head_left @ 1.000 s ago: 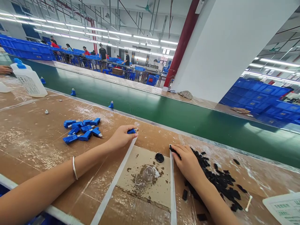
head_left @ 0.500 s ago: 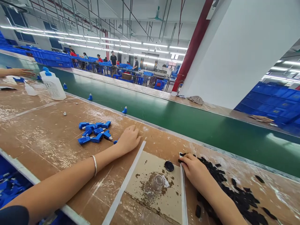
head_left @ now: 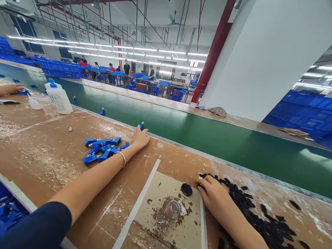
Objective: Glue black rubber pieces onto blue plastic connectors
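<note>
My left hand [head_left: 141,137] reaches to the near edge of the green conveyor belt, fingers apart, close to an upright small blue plastic part [head_left: 142,125] with a whitish top. Whether the fingers touch it I cannot tell. Behind the wrist lies a heap of similar blue parts [head_left: 105,148]. My right hand [head_left: 213,190] is closed in a pinch on a small black piece [head_left: 200,186], beside a pile of black pieces [head_left: 241,200]. Between my arms, a clear cup [head_left: 173,208] stands on a stained cardboard sheet [head_left: 153,188], with a round black lid [head_left: 186,189] near it.
The green conveyor belt [head_left: 176,124] runs across behind the table, carrying more blue parts [head_left: 102,111]. A white bottle [head_left: 59,97] and a small squeeze bottle [head_left: 34,103] stand at left, near another person's hand [head_left: 11,89]. A bin of blue parts [head_left: 10,211] sits lower left.
My left hand has moved forward from the table beside the heap to the blue part at the belt's edge. My right hand stays by the black pile. The other person's hand has drawn left.
</note>
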A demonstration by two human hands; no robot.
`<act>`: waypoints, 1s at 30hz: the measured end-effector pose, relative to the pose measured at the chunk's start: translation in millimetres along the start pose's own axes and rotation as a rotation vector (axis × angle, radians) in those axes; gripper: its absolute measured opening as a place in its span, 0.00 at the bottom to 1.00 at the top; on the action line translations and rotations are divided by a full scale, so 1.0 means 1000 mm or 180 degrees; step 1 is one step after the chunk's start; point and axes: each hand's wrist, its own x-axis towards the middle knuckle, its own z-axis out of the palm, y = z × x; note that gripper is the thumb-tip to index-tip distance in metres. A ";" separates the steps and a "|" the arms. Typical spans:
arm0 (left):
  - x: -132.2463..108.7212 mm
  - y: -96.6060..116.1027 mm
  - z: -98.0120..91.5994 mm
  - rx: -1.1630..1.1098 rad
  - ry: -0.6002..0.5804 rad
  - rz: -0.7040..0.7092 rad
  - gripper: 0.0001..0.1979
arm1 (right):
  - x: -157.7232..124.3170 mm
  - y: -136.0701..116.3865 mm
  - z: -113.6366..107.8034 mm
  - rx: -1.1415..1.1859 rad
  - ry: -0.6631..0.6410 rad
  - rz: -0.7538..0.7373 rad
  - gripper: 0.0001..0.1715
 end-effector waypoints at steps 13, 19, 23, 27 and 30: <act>0.047 -0.014 0.008 -0.0862 -0.0051 -0.0030 0.15 | -0.014 -0.024 -0.021 0.0369 -0.0197 0.0405 0.12; 0.019 0.002 -0.007 -0.1670 0.0079 -0.0013 0.12 | -0.012 -0.022 -0.026 0.0713 -0.0132 0.0657 0.07; -0.024 0.023 -0.017 -0.2273 -0.0183 -0.0088 0.10 | -0.012 -0.015 -0.027 0.1129 -0.0127 0.0753 0.06; -0.089 0.043 -0.031 -0.2865 -0.0786 -0.0225 0.12 | -0.012 -0.015 -0.032 0.1567 -0.0104 0.0750 0.06; -0.129 0.054 -0.043 -0.3578 -0.1205 -0.0500 0.13 | -0.014 -0.028 -0.037 0.1971 -0.0179 0.0603 0.06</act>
